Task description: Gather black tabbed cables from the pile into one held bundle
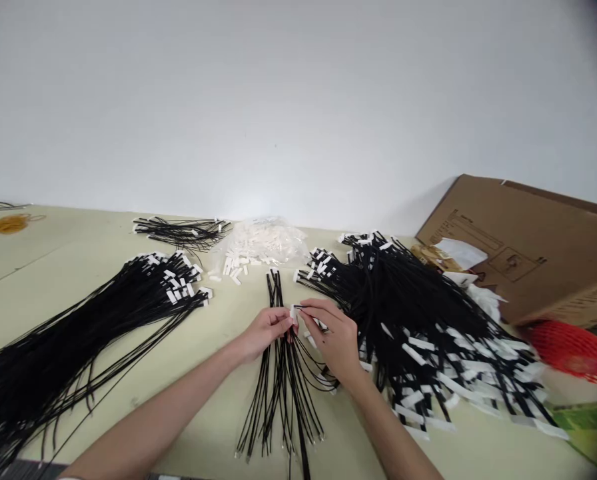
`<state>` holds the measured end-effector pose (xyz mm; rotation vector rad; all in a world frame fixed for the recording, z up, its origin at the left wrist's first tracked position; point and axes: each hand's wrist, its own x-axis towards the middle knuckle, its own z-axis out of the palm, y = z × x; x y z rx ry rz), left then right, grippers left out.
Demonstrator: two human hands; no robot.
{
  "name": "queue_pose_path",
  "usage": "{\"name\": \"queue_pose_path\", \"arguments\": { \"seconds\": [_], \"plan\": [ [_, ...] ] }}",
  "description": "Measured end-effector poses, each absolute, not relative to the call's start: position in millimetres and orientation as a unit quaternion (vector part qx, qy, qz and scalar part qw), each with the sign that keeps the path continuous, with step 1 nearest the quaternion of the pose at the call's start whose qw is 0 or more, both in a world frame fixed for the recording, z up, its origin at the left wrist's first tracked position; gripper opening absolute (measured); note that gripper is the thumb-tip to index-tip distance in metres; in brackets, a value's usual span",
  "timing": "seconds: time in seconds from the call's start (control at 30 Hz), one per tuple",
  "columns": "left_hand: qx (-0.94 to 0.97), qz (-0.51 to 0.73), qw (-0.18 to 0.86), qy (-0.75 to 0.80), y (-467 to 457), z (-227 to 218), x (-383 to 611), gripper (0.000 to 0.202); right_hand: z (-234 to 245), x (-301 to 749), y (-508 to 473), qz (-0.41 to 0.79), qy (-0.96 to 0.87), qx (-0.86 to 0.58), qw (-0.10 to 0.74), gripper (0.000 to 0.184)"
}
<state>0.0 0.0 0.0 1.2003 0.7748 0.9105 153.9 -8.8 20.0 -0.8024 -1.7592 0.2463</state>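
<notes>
My left hand [265, 329] and my right hand [334, 337] meet over a small bundle of black wires [280, 373] on the pale table [78, 267]. Between the fingertips of both hands is a small white connector [294, 312] on the end of a black wire. Both hands are pinched shut on it. The wire runs down from my right hand in a loop toward the bundle.
A big sheaf of black wires with white ends [78, 327] lies at left, a larger heap [418, 320] at right. A clear bag of white connectors [263, 243] and a small wire bundle [183, 231] lie at the back. A cardboard box [528, 247] and red netting [573, 347] sit at right.
</notes>
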Motion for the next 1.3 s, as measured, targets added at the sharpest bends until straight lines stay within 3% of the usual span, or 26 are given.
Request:
{"name": "queue_pose_path", "arguments": {
  "seconds": [0.5, 0.87, 1.03, 1.17, 1.3],
  "plan": [
    [0.537, 0.4, 0.66, 0.34, 2.0, -3.7, -0.3, 0.03, 22.8, 155.0, -8.9, 0.096, -0.746, -0.352, 0.557, 0.014],
    [0.568, 0.404, 0.613, 0.372, -0.9, 2.8, 2.5, 0.03, 22.6, 150.4, -12.1, 0.143, -0.688, -0.423, 0.572, 0.011],
    [0.589, 0.396, 0.593, 0.381, 0.0, 2.1, 1.8, 0.029, 23.5, 150.3, -12.6, 0.11, -0.704, -0.408, 0.571, 0.011],
    [0.61, 0.389, 0.578, 0.377, -0.2, 1.5, 1.2, 0.027, 20.9, 149.2, -12.8, 0.092, -0.726, -0.386, 0.561, 0.01],
    [0.612, 0.388, 0.577, 0.377, -0.6, 0.2, 1.2, 0.027, 16.0, 149.6, -11.6, 0.15, -0.747, -0.391, 0.515, 0.009]
  ]
}}
